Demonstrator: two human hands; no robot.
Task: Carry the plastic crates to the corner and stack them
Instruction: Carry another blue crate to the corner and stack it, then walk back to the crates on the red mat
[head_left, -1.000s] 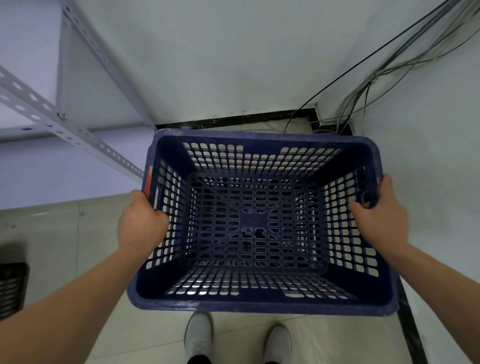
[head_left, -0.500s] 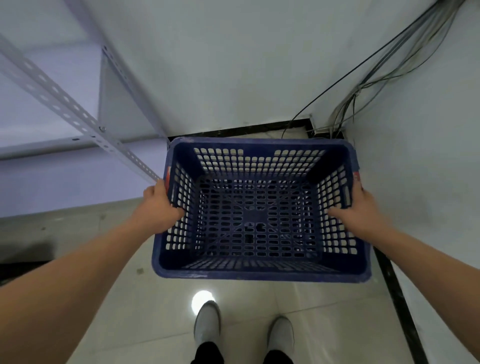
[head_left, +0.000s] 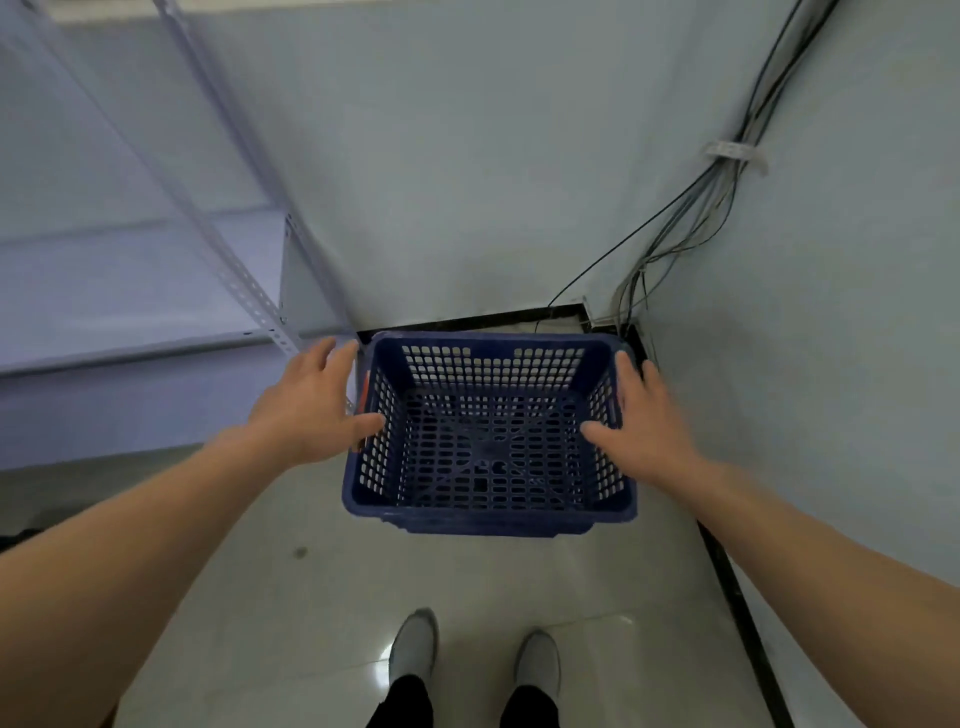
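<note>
Tiled corner floor (head_left: 322, 597): dark blue perforated plastic crate (head_left: 488, 512) sits between the spread, empty fingers of left hand (head_left: 306, 410) and right hand (head_left: 649, 421). Judged light, stiff; grip the side rims.

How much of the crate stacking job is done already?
Done: the blue crate sits on the floor in the corner, under the cables. In hand: nothing right now; the left hand and the right hand are open at its sides, gripping nothing. Left: the stacking. I can plainly see only this one crate, so others probably have to be fetched and set on top.
</note>
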